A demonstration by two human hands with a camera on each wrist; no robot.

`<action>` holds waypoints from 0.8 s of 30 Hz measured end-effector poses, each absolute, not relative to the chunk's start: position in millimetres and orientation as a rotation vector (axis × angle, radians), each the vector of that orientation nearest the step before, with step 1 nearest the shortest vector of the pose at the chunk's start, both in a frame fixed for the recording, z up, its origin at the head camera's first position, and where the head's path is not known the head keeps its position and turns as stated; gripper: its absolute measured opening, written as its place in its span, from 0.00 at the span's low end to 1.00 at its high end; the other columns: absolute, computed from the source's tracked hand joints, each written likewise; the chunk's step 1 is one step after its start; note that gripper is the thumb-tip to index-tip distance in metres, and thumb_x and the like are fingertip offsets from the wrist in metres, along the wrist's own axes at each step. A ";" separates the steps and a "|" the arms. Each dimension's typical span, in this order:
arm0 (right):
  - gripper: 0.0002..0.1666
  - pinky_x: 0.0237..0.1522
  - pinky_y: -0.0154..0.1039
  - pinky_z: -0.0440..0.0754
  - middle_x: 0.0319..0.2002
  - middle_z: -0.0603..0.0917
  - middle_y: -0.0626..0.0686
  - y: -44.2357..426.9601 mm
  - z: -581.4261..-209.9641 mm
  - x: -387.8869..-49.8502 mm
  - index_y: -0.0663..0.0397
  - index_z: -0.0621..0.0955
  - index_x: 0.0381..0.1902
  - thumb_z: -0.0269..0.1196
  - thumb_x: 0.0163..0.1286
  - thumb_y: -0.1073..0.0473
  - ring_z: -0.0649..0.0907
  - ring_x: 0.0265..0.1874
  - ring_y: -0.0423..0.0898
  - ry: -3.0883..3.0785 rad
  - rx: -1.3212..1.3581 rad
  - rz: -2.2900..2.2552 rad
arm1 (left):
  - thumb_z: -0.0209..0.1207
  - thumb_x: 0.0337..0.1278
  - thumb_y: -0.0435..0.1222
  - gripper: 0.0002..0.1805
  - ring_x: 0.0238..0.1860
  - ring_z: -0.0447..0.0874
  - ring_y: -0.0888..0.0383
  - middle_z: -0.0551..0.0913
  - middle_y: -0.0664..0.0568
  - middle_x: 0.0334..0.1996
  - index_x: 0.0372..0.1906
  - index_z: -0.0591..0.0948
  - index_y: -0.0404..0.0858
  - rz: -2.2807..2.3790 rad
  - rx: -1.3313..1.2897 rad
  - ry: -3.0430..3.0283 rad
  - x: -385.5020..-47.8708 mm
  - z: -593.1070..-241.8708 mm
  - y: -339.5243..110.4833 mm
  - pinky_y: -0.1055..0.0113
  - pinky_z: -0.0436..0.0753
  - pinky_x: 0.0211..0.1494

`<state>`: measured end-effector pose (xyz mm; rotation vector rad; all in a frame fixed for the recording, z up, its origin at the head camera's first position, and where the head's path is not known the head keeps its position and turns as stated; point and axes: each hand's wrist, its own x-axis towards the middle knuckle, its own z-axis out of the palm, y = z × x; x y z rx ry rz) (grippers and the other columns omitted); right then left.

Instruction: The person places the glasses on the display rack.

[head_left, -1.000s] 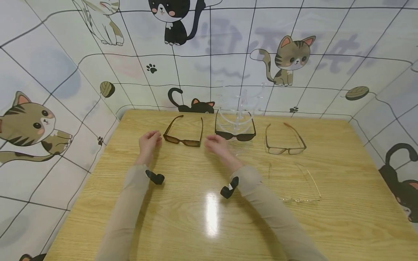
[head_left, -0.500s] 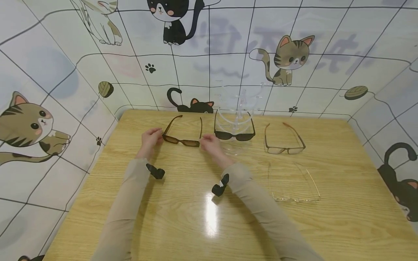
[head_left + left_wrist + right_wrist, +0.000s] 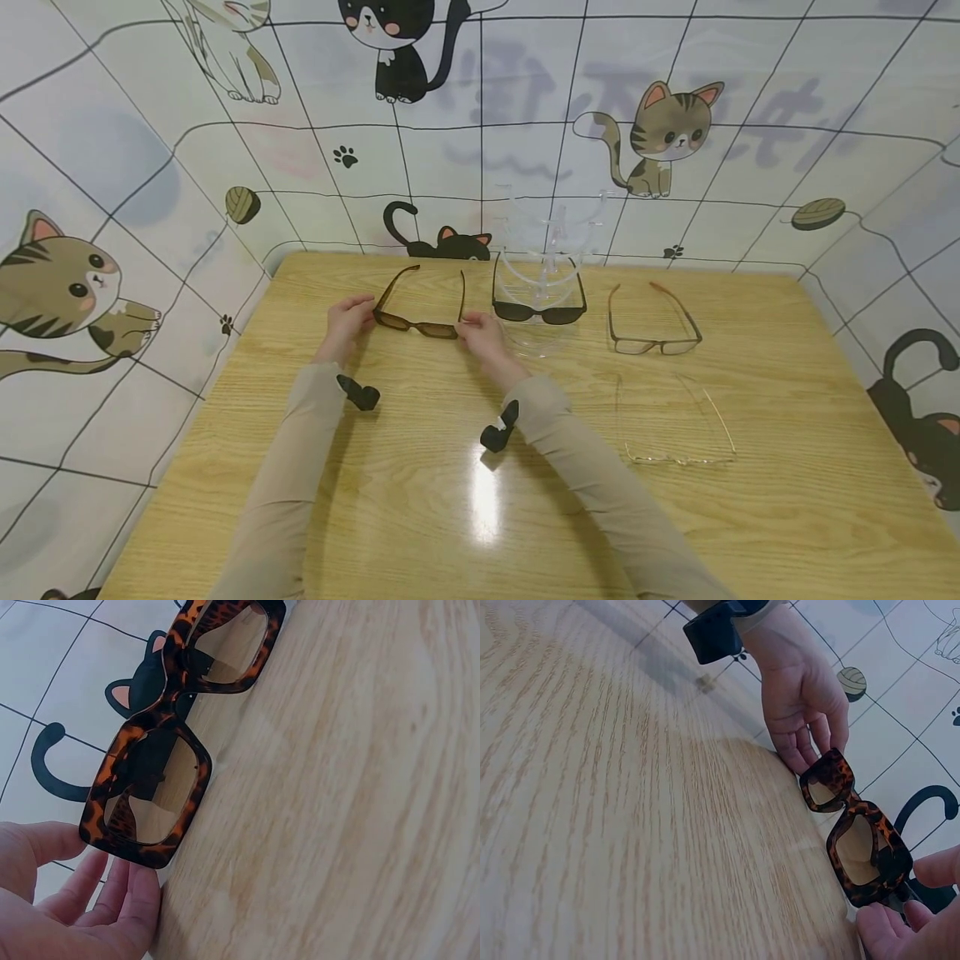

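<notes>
A pair of tortoiseshell sunglasses [image 3: 416, 327] with brown lenses lies on the table, temples unfolded toward the back wall. My left hand [image 3: 350, 323] holds its left front corner; in the left wrist view, the thumb [image 3: 56, 841] meets the frame's outer edge and the other fingers curl beneath. At the opposite corner, my right hand [image 3: 483, 337] pinches the frame between thumb [image 3: 939, 868] and fingers. Just right of that hand, black sunglasses [image 3: 540, 313] sit at a clear display stand [image 3: 551, 267]. The stand's transparent parts are hard to make out.
Brown-framed eyeglasses [image 3: 656, 344] lie open to the right of the stand. Nearer the front are thin gold-rimmed glasses [image 3: 682, 459]. A cat-print cloth [image 3: 525, 158] rises behind and beside the wooden table [image 3: 420, 500].
Both hands have closed in on the tortoiseshell sunglasses. The right hand moved left to the right corner, the left hand slightly right to the left corner. The sunglasses have barely shifted.
</notes>
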<state>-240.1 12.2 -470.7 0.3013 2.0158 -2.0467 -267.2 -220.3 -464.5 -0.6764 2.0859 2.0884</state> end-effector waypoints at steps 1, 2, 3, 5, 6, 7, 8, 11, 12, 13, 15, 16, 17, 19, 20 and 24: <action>0.21 0.52 0.41 0.79 0.52 0.76 0.61 12.0 -470.9 -239.9 0.64 0.72 0.58 0.58 0.68 0.65 0.78 0.51 0.54 2.024 0.305 -2.046 | 0.51 0.67 0.35 0.21 0.41 0.74 0.61 0.70 0.50 0.55 0.63 0.71 0.34 2.093 -0.675 2.083 -267.2 -464.4 -220.6 0.63 0.74 0.59; 0.21 0.51 0.41 0.79 0.51 0.77 0.61 11.8 -471.1 -239.6 0.64 0.73 0.57 0.58 0.67 0.65 0.78 0.50 0.54 2.033 0.308 -2.046 | 0.52 0.67 0.35 0.21 0.41 0.74 0.61 0.71 0.51 0.54 0.63 0.71 0.34 2.094 -0.671 2.079 -266.9 -464.3 -221.0 0.63 0.74 0.59; 0.21 0.50 0.40 0.80 0.51 0.77 0.61 11.4 -471.7 -239.3 0.65 0.73 0.57 0.58 0.67 0.65 0.79 0.49 0.54 2.044 0.310 -2.046 | 0.52 0.67 0.34 0.22 0.40 0.74 0.61 0.70 0.52 0.52 0.63 0.71 0.33 2.098 -0.669 2.072 -266.6 -464.2 -221.5 0.63 0.74 0.59; 0.20 0.48 0.40 0.80 0.49 0.78 0.61 11.3 -472.8 -239.1 0.65 0.74 0.56 0.59 0.67 0.65 0.80 0.47 0.53 2.064 0.317 -2.040 | 0.52 0.66 0.34 0.22 0.40 0.74 0.61 0.71 0.52 0.52 0.63 0.71 0.33 2.095 -0.658 2.066 -265.2 -464.2 -222.6 0.64 0.74 0.59; 0.19 0.48 0.39 0.81 0.49 0.78 0.61 11.1 -473.0 -238.8 0.65 0.74 0.55 0.59 0.67 0.65 0.80 0.46 0.53 2.073 0.320 -2.036 | 0.52 0.66 0.34 0.22 0.40 0.74 0.62 0.71 0.53 0.51 0.63 0.70 0.33 2.094 -0.651 2.063 -264.3 -464.3 -223.3 0.64 0.74 0.59; 0.19 0.47 0.39 0.81 0.48 0.79 0.61 11.1 -473.1 -238.5 0.65 0.74 0.55 0.59 0.67 0.65 0.80 0.46 0.53 2.084 0.321 -2.032 | 0.52 0.66 0.33 0.22 0.40 0.74 0.62 0.71 0.53 0.50 0.63 0.70 0.32 2.095 -0.646 2.058 -263.5 -464.5 -223.9 0.65 0.75 0.58; 0.19 0.46 0.39 0.81 0.47 0.79 0.61 11.1 -473.3 -238.1 0.65 0.75 0.54 0.59 0.67 0.65 0.80 0.45 0.52 2.089 0.320 -2.032 | 0.52 0.66 0.33 0.22 0.39 0.74 0.62 0.72 0.53 0.49 0.63 0.70 0.32 2.098 -0.646 2.049 -262.7 -464.8 -224.8 0.66 0.75 0.57; 0.17 0.46 0.39 0.81 0.46 0.79 0.60 11.0 -473.4 -237.2 0.64 0.75 0.53 0.59 0.67 0.65 0.81 0.42 0.50 2.090 0.313 -2.036 | 0.53 0.65 0.32 0.23 0.38 0.75 0.64 0.73 0.55 0.45 0.63 0.70 0.31 2.106 -0.639 2.032 -260.1 -464.9 -228.1 0.69 0.77 0.54; 0.17 0.45 0.39 0.81 0.45 0.79 0.60 11.1 -473.1 -236.8 0.64 0.75 0.53 0.59 0.67 0.65 0.81 0.41 0.49 2.089 0.308 -2.038 | 0.53 0.64 0.32 0.23 0.37 0.75 0.65 0.74 0.56 0.44 0.63 0.70 0.31 2.105 -0.638 2.030 -259.1 -464.7 -229.4 0.70 0.77 0.53; 0.16 0.45 0.39 0.82 0.44 0.79 0.59 11.2 -472.7 -236.2 0.64 0.75 0.52 0.59 0.67 0.65 0.81 0.40 0.49 2.086 0.301 -2.044 | 0.54 0.64 0.32 0.23 0.37 0.75 0.65 0.74 0.56 0.43 0.63 0.70 0.31 2.111 -0.636 2.026 -258.1 -464.3 -230.7 0.71 0.77 0.52; 0.15 0.45 0.40 0.82 0.43 0.79 0.59 11.5 -471.3 -234.9 0.64 0.75 0.51 0.58 0.67 0.65 0.80 0.38 0.47 2.075 0.290 -2.055 | 0.54 0.64 0.31 0.23 0.37 0.75 0.66 0.75 0.57 0.42 0.63 0.70 0.31 2.113 -0.618 2.025 -255.2 -462.4 -232.9 0.72 0.77 0.51; 0.15 0.45 0.41 0.82 0.43 0.80 0.59 11.8 -470.0 -233.9 0.65 0.75 0.51 0.58 0.67 0.65 0.80 0.37 0.47 2.073 0.283 -2.061 | 0.54 0.64 0.31 0.23 0.37 0.76 0.66 0.75 0.57 0.42 0.63 0.70 0.31 2.112 -0.605 2.021 -253.4 -461.0 -234.1 0.72 0.77 0.51; 0.15 0.45 0.42 0.82 0.42 0.80 0.58 12.1 -468.6 -232.9 0.65 0.76 0.50 0.59 0.67 0.65 0.80 0.36 0.47 2.071 0.276 -2.065 | 0.54 0.64 0.31 0.23 0.36 0.76 0.66 0.75 0.57 0.41 0.63 0.70 0.30 2.124 -0.595 2.011 -251.5 -459.6 -234.8 0.72 0.77 0.52; 0.14 0.46 0.44 0.82 0.41 0.80 0.59 13.0 -465.0 -230.2 0.66 0.76 0.50 0.58 0.67 0.66 0.80 0.35 0.47 2.076 0.256 -2.078 | 0.54 0.64 0.30 0.23 0.37 0.77 0.66 0.76 0.56 0.42 0.63 0.69 0.30 2.149 -0.567 1.976 -246.7 -455.8 -235.9 0.72 0.77 0.53; 0.14 0.46 0.45 0.82 0.41 0.80 0.59 13.4 -463.2 -228.8 0.67 0.76 0.49 0.59 0.67 0.67 0.80 0.35 0.46 2.079 0.246 -2.082 | 0.54 0.64 0.30 0.23 0.37 0.78 0.66 0.76 0.56 0.42 0.63 0.69 0.30 2.162 -0.556 1.955 -244.1 -453.8 -236.3 0.72 0.77 0.53; 0.14 0.49 0.47 0.81 0.39 0.80 0.59 15.7 -455.9 -223.3 0.69 0.76 0.49 0.58 0.66 0.68 0.80 0.34 0.45 2.053 0.215 -2.121 | 0.54 0.63 0.29 0.19 0.36 0.79 0.66 0.77 0.55 0.41 0.59 0.72 0.31 2.241 -0.518 1.860 -234.2 -446.1 -238.3 0.75 0.78 0.49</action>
